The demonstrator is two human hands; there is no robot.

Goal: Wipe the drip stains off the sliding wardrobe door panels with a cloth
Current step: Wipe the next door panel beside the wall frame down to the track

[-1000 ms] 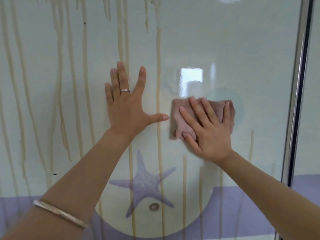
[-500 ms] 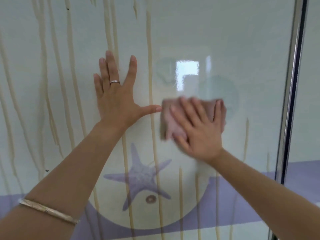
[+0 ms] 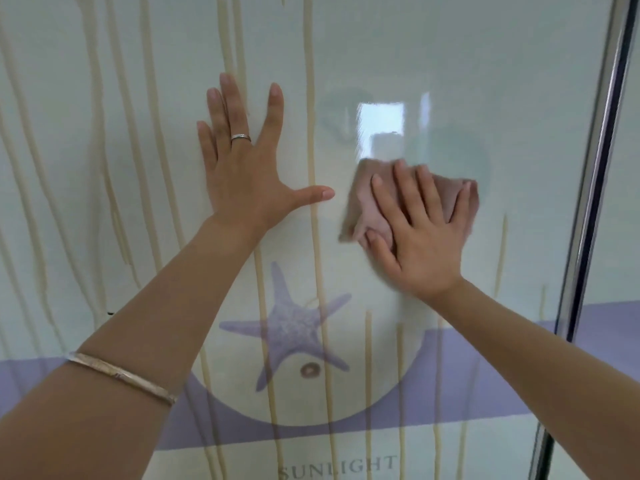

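Note:
A glossy pale wardrobe door panel [image 3: 467,64] fills the view, printed with a purple starfish [image 3: 287,327] and a purple band. Cream drip stains [image 3: 310,98] run down it in several vertical streaks, mostly on the left half and below the hands. My right hand [image 3: 419,237] presses a folded pinkish-brown cloth [image 3: 367,202] flat against the panel right of centre, its thumb pinching the cloth's lower edge. My left hand [image 3: 242,174] lies flat on the panel with fingers spread, just left of the cloth, wearing a ring; a bangle is on that wrist.
A metal door frame edge [image 3: 595,174] runs top to bottom at the right, with a second panel [image 3: 620,306] beyond it. The area above and right of the cloth has almost no streaks. The word SUNLIGHT [image 3: 337,467] is printed near the bottom.
The view has shifted so both hands sit lower and the bottom print shows. My right hand with the cloth has slid slightly right, away from the left thumb. The left hand stays planted.

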